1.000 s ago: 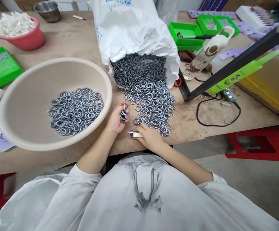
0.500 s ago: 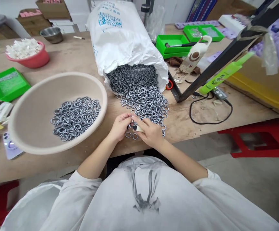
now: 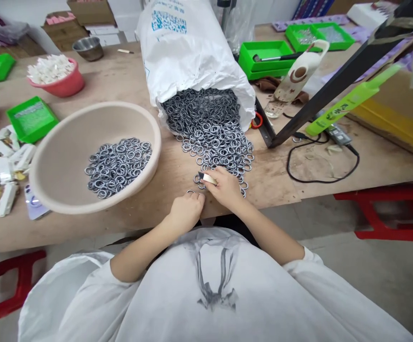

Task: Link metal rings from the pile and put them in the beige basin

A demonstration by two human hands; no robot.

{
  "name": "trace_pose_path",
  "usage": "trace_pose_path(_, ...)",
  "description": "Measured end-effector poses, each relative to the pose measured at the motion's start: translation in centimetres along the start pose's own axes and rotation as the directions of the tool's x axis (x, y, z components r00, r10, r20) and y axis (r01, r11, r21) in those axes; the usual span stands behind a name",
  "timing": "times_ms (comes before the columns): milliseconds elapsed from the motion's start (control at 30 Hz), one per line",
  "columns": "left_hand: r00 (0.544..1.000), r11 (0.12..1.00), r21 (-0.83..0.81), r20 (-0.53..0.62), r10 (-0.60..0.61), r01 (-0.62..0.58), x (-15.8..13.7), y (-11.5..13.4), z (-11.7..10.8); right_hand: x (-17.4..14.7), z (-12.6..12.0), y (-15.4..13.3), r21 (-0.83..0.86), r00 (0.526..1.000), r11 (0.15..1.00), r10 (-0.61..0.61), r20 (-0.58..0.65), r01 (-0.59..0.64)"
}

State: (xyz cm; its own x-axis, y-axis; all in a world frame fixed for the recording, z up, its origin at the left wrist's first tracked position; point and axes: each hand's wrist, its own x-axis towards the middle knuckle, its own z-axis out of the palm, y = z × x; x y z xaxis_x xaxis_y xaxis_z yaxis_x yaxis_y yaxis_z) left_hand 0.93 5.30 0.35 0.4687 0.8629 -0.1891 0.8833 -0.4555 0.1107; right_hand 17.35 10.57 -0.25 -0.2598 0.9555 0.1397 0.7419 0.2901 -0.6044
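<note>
My right hand (image 3: 225,189) is closed round a small cream-handled tool (image 3: 209,179) with a dark, slanted tip. That tip points left, over a few loose metal rings (image 3: 196,179) at the near side of a pile (image 3: 224,147). Close to the table's front edge, my left hand (image 3: 187,211) has its fingers curled over a metal ring (image 3: 189,192); the thumb and most of the grip are hidden. The pile spills from a white sack (image 3: 192,52) lying on its side. More rings (image 3: 119,166) lie inside a large beige basin (image 3: 54,164) on the left.
A black metal post (image 3: 309,107) slants up from the table on the right, beside a bottle (image 3: 295,78) and a black cable (image 3: 320,181). Green trays (image 3: 33,119) and a pink bowl (image 3: 62,87) of white pieces stand on the left. Red stools (image 3: 391,216) flank the table.
My hands have parted. The left has come down toward the table edge with its fingers turned under; the right has turned the tool's dark tip toward the rings. The camera view has shifted slightly.
</note>
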Motion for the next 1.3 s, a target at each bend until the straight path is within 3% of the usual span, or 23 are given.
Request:
trace_pose_path(133,1.0,0.999,0.048,-0.017,-0.013,0.014,-0.2,-0.6,1.3,0.8,0.5,-1.3,-0.141,0.98,0.989,-0.021,0.199,0.05)
trace_pose_path(333,0.998,0.998,0.014,-0.003,0.066,-0.066,-1.5,-1.5,1.2,1.4,1.7,-2.3,-0.231,0.934,0.955,-0.096,0.344,0.183)
trace_pose_path(433,0.988,0.99,-0.043,-0.076,0.131,-0.134,-3.8,-1.7,-0.3,1.2,2.4,-2.4,-0.265,0.926,0.941,-0.102,0.364,0.208)
trace_pose_path(500,0.97,0.983,-0.109,-0.209,0.122,-0.148,-5.6,-2.7,-2.6,0.8,2.6,-2.5,-0.276,0.923,0.937,-0.101,0.371,0.213)
trace_pose_path(567,0.917,0.986,-0.164,-0.397,-0.029,-0.04,-6.9,-4.8,-5.5,0.4,2.7,-2.7,-0.285,0.919,0.933,-0.102,0.381,0.221)
trace_pose_path(633,0.783,0.952,-0.21,-0.544,-0.304,0.224,-7.2,-7.6,-8.4,0.1,2.7,-2.9,-0.293,0.917,0.929,-0.103,0.385,0.227)
trace_pose_path(667,0.738,0.91,-0.212,-0.534,-0.413,0.356,-7.1,-9.1,-9.5,0.0,2.7,-3.1,-0.297,0.919,0.928,-0.1,0.382,0.224)
trace_pose_path(700,0.734,0.877,-0.178,-0.487,-0.473,0.447,-6.8,-10.5,-10.4,-0.2,2.7,-3.2,-0.297,0.922,0.93,-0.096,0.376,0.218)
trace_pose_path(767,0.772,0.836,-0.082,-0.344,-0.535,0.543,-5.9,-12.8,-11.3,-0.4,2.7,-3.2,-0.283,0.928,0.938,-0.09,0.361,0.201)
trace_pose_path(867,0.816,0.838,0.004,-0.231,-0.53,0.546,-5.1,-14.2,-11.2,-0.8,2.8,-2.7,-0.199,0.939,0.966,-0.095,0.331,0.168)
trace_pose_path(933,0.82,0.852,-0.001,-0.271,-0.504,0.524,-5.0,-13.9,-10.8,-0.8,2.9,-2.1,-0.072,0.95,0.99,-0.092,0.298,0.119)
trace_pose_path(1000,0.795,0.877,-0.061,-0.396,-0.459,0.476,-5.1,-12.7,-10.5,-0.5,2.7,-1.5,0.137,0.97,0.99,-0.049,0.239,0.016)
trace_pose_path(1067,0.753,0.92,-0.157,-0.534,-0.384,0.358,-5.0,-10.7,-10.0,0.0,2.4,-1.2,0.423,0.982,0.901,0.022,0.186,-0.1)
trace_pose_path(1133,0.76,0.953,-0.247,-0.582,-0.29,0.175,-4.3,-8.4,-9.0,0.5,1.9,-1.3,0.692,0.985,0.704,0.08,0.15,-0.163)
trace_pose_path(1200,0.823,0.932,-0.362,-0.523,-0.222,0.021,-3.2,-6.1,-7.6,0.8,1.3,-1.8,0.843,0.987,0.514,0.109,0.121,-0.16)
trace_pose_path(1300,0.911,0.815,-0.577,-0.363,-0.194,-0.056,-1.1,-3.4,-5.6,0.7,0.6,-2.8,0.9,0.987,0.419,0.146,0.062,-0.118)
